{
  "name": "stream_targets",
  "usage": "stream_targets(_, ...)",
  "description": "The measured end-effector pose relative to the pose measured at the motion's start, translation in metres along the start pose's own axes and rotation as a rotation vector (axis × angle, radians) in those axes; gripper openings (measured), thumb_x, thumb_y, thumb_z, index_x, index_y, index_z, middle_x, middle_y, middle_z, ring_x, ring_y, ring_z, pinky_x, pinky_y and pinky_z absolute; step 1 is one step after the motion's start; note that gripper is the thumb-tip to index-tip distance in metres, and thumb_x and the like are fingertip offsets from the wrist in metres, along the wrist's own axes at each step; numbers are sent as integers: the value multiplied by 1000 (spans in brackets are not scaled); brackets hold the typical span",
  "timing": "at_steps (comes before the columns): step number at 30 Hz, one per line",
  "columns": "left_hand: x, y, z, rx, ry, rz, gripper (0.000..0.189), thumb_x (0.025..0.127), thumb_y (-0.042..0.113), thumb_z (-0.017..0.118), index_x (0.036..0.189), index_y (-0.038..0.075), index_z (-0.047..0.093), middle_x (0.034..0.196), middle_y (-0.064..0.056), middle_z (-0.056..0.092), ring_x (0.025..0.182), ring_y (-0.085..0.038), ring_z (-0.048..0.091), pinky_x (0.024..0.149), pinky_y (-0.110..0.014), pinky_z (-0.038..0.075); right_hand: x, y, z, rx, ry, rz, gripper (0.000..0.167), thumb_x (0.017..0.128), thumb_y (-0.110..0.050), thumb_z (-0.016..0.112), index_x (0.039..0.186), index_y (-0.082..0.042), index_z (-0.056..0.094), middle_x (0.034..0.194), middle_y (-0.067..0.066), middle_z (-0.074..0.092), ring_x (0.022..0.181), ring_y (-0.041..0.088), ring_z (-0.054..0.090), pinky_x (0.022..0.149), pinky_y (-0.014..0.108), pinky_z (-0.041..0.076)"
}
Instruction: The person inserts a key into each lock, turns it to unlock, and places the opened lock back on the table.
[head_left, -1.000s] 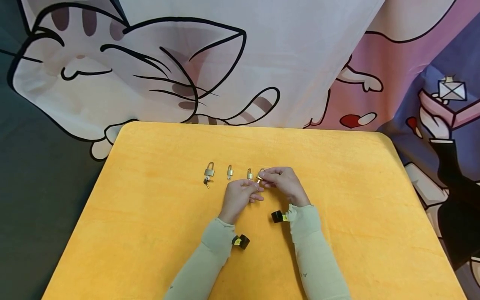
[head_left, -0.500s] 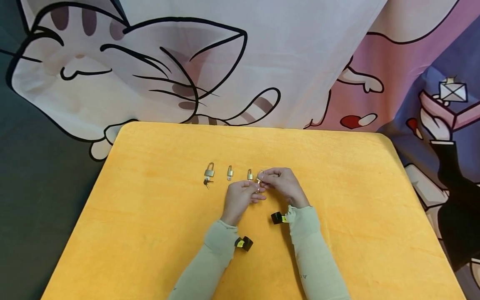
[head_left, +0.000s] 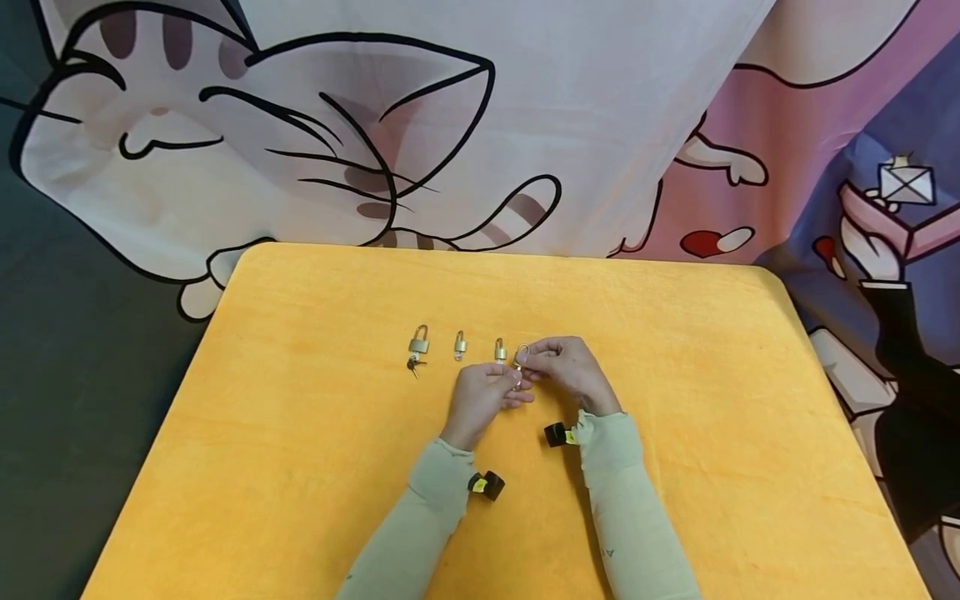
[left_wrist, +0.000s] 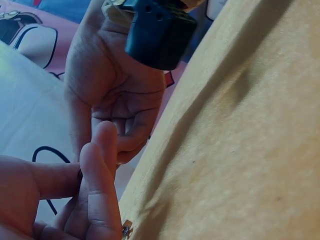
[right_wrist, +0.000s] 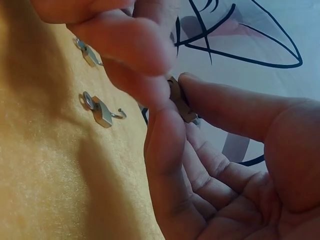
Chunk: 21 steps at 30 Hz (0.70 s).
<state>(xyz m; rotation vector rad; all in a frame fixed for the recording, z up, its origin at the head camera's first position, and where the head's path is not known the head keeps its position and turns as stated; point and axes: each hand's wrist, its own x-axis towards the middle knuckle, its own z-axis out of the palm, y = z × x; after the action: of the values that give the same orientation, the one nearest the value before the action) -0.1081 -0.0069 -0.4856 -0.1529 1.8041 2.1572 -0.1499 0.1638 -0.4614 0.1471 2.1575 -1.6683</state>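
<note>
My right hand (head_left: 566, 371) pinches a small brass padlock (right_wrist: 182, 102) between thumb and fingers, its shackle up in the head view. My left hand (head_left: 483, 398) meets it from below left, thumb and forefinger pinching what looks like a key at the padlock's lower end; the fingers mostly hide it. In the left wrist view only a dark sliver shows between that thumb and forefinger. Just left of the held padlock lies another brass padlock (head_left: 500, 350), its shackle swung open and a key in it in the right wrist view (right_wrist: 103, 115).
Further left on the yellow table (head_left: 315, 433) lie a small padlock (head_left: 460, 343) and a larger padlock (head_left: 418, 344) with keys (head_left: 414, 364) hanging from it. A curtain (head_left: 600, 125) with cartoon prints hangs behind the table's far edge.
My left hand has shifted slightly right. The held padlock has turned a little, so more of its shackle shows above the right fingertips. The padlocks on the table have stayed put.
</note>
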Motion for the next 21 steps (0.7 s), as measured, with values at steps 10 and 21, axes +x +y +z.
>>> stream_targets(10, 2, 1, -2, -52, 0, 3, 19, 97, 3, 65, 109, -12, 68, 97, -22, 74, 81, -28, 76, 75, -35, 60, 1, 1, 2, 35, 1, -6, 28, 91, -17, 77, 105, 7, 72, 95, 13, 74, 78, 18, 70, 78, 34, 58)
stream_targets(21, 2, 3, -2, -150, 33, 48, 20, 96, -3, 64, 112, -15, 67, 103, -27, 72, 93, -31, 74, 82, -35, 58, 2, -1, 4, 126, 26, -23, 26, 93, -12, 74, 107, 10, 70, 101, 16, 73, 83, 19, 72, 78, 30, 59)
